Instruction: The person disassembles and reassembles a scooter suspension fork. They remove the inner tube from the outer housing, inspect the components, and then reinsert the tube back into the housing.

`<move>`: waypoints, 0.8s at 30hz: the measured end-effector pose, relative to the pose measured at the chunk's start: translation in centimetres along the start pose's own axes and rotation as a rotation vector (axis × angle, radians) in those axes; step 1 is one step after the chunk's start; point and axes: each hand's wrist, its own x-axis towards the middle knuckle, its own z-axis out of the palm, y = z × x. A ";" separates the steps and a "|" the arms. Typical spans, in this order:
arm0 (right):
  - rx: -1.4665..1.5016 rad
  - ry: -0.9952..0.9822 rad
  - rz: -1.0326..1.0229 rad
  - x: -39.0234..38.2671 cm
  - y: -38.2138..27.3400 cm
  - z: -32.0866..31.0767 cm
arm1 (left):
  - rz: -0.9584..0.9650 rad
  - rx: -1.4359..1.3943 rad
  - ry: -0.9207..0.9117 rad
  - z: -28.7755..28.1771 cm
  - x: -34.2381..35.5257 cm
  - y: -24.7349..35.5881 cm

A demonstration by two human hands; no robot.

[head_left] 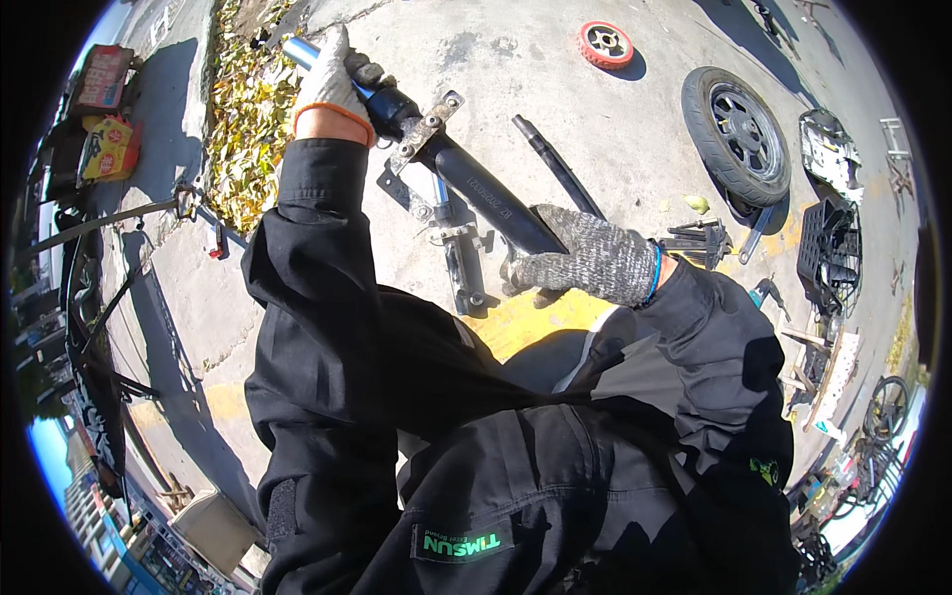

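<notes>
Both gloved hands carry 1 black tube (486, 198) slantwise over the concrete (516, 69). The left hand (330, 79), at 11 o'clock, is wrapped around its upper end; the right hand (585, 260) is closed around the lower end, steadying it. A tyre (736, 134) lies at 2 o'clock.

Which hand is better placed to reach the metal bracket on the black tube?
Probably the left hand. It grips the upper end of the black tube, right beside the metal bracket. The right hand holds the tube's lower end, farther away.
</notes>
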 end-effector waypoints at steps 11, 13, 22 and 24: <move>-0.507 -0.031 -0.121 -1.2 0.4 -1.8 | -0.056 -0.064 -0.067 0.8 -0.7 -0.4; -0.514 -0.028 -0.148 -0.9 1.0 -1.5 | -0.054 -0.049 -0.067 1.0 -0.9 -0.7; -0.631 -0.028 -0.039 -0.9 0.5 -1.4 | -0.036 -0.046 -0.091 1.7 -2.0 -0.9; -0.677 -0.007 -0.046 -0.8 0.4 -1.3 | -0.038 -0.043 -0.092 1.7 -2.0 -1.0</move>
